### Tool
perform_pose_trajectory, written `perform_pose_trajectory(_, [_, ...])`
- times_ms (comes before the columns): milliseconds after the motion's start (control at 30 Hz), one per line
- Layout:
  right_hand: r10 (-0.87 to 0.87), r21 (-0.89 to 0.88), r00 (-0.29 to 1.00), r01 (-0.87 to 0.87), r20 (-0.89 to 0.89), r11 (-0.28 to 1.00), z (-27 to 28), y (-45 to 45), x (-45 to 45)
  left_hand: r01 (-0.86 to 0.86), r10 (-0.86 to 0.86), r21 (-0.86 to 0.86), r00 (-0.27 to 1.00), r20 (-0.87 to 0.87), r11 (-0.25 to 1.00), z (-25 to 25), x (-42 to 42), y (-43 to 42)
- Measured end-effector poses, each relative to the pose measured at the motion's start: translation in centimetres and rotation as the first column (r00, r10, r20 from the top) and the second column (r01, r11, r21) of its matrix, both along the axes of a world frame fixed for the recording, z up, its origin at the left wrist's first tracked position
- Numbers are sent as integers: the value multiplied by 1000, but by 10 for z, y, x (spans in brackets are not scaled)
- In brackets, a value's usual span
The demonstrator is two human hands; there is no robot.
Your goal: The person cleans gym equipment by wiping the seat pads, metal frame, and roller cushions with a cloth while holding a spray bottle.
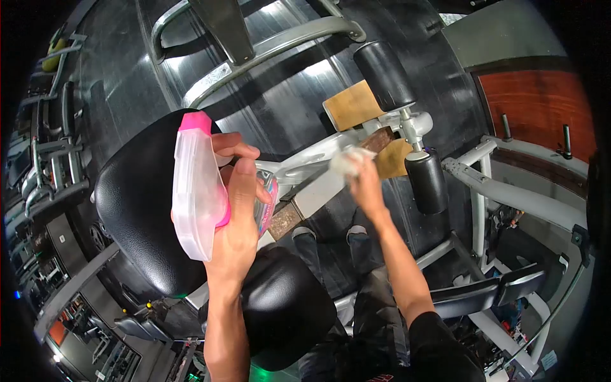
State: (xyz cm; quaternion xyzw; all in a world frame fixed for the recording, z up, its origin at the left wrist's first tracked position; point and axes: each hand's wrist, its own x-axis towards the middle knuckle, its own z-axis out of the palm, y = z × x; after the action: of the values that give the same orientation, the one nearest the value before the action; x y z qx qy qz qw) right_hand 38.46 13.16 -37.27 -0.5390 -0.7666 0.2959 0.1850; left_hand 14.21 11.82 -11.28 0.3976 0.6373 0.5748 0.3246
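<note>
My left hand (238,216) is wrapped round a spray bottle (196,191) with a translucent white head and pink nozzle. The bottle's body shows only in part behind my fingers. Below it are the black padded seats of a gym bench. My right hand (368,191) grips a pale cloth (350,160), slightly blurred. The cloth is at the light grey metal beam (318,193) of the machine, near its brown worn end; whether it presses on the metal I cannot tell.
Black foam rollers (385,75) and tan foot plates (352,106) flank the beam's far end. A black seat pad (146,197) lies at left, another pad (283,305) nearer me. A curved grey frame (273,46) stands ahead; more gym frames (522,184) rise at right.
</note>
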Motion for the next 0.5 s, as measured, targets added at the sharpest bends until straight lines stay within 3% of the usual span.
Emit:
perform_pose_trajectory(33, [-106, -7, 991, 106, -77, 994, -18, 11, 10, -2, 2, -1, 1000, 8, 1000, 0, 0, -1])
perform_pose_trajectory(67, [-275, -170, 958, 257, -87, 951, -23, 19, 9, -6, 6, -5, 1000, 13, 1000, 0, 1, -3])
perform_pose_trajectory(133, [-111, 68, 993, 108, 34, 992, -8, 13, -10, -4, 5, -14, 999, 44, 1000, 2, 1, -2])
perform_pose_trajectory(200, [-5, -80, 986, -9, -169, 997, 36, -16, -44, 5, -5, -9, 1000, -6, 1000, 0, -2, -2])
perform_pose_trajectory(267, [169, -111, 971, -189, -167, 976, 69, -51, -65, 24, -25, -11, 998, -55, 1000, 0, -2, -1])
perform_pose_trajectory(333, [312, -86, 933, -331, -179, 940, 82, -49, -59, -47, 48, -28, 999, 23, 999, 1, 0, 0])
perform_pose_trajectory(400, [200, -150, 969, -221, -143, 964, 50, -35, -36, -54, 55, -20, 998, 44, 998, 1, -2, 0])
perform_pose_trajectory(433, [133, -14, 990, -134, -49, 991, 39, -23, -27, -61, 61, -12, 996, 63, 998, 2, -4, 0])
perform_pose_trajectory(500, [22, 110, 999, -16, -49, 994, -4, 6, 1, -53, 53, -1, 999, 9, 999, 4, -4, -2])
